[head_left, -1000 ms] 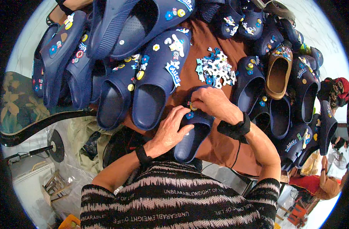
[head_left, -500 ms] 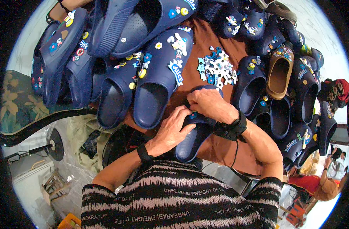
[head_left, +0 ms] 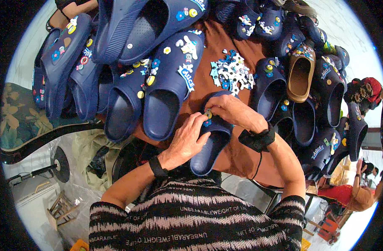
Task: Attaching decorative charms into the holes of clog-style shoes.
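Observation:
A navy blue clog (head_left: 215,144) lies in front of me, its toe pointing away and its opening toward me. My left hand (head_left: 186,136) grips its left side, with the thumb near the opening and the fingertips by the charms. On the clog's upper sit a blue flower charm (head_left: 207,123) and a small yellow charm. My right hand (head_left: 237,113) reaches over the toe from the right, its fingertips pinched at a small pale shoe charm (head_left: 208,112) on the upper. Beyond the clog lies a pile of loose white, blue and black charms (head_left: 232,73) on the brown cloth (head_left: 212,39).
Large navy clogs (head_left: 162,121) with charms crowd the left side. More navy clogs (head_left: 271,90) and a tan one (head_left: 300,81) stand on the right. A co-worker (head_left: 361,192) sits at the far right. A wooden stool (head_left: 61,207) stands at the lower left.
My right hand has shifted slightly, uncovering the charms on the clog's upper. The whole view has moved a little, so the clogs and the charm pile appear farther left.

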A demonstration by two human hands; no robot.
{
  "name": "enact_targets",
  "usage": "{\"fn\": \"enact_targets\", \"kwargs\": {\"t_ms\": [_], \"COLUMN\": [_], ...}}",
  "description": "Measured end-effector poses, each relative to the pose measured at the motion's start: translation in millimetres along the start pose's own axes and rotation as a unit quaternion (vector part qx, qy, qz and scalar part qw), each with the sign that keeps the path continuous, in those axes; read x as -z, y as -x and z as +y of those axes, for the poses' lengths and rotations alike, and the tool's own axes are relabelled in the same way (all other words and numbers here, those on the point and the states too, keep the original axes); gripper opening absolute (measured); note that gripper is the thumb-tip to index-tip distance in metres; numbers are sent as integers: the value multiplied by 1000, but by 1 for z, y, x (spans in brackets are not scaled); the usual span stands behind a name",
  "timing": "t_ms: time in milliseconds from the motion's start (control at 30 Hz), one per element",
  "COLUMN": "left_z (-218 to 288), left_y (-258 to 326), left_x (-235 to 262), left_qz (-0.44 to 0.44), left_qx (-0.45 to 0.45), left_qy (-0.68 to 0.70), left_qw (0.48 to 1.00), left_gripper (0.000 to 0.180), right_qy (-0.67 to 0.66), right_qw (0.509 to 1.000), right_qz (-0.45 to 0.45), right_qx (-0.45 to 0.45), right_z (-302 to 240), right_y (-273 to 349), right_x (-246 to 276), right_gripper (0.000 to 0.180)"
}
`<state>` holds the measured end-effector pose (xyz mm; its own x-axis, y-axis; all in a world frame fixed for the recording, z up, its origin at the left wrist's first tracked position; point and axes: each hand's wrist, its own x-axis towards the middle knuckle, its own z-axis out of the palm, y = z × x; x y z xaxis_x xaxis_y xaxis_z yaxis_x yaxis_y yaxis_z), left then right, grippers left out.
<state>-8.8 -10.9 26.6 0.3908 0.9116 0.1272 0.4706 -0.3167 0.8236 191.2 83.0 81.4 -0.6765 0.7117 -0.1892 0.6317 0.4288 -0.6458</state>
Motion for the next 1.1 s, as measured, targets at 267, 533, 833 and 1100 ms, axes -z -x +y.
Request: {"fn": "enact_targets", "kwargs": {"t_ms": [267,533,833,1100], "left_z": [0,-1,0,0], "left_y": [0,1,0,-1], "left_x": [-2,0,3,2], "left_qz": [-1,8,-12,-2], "left_qx": [-8,-20,-10,-6], "left_qy": [-16,-29,-25,-11], "left_qw": [1000,999,1000,1000], "left_gripper": [49,47,39,37], "right_qy": [107,101,78,80], "right_qw": [992,994,996,996], "right_qz": [55,-1,-34,-46], "right_qx": [32,49,24,14], "right_z": [9,-3,-1,-6], "right_y": [-2,1,1,3], "right_x": [-7,-4,-1,3], "right_gripper": [18,18,19,21]}}
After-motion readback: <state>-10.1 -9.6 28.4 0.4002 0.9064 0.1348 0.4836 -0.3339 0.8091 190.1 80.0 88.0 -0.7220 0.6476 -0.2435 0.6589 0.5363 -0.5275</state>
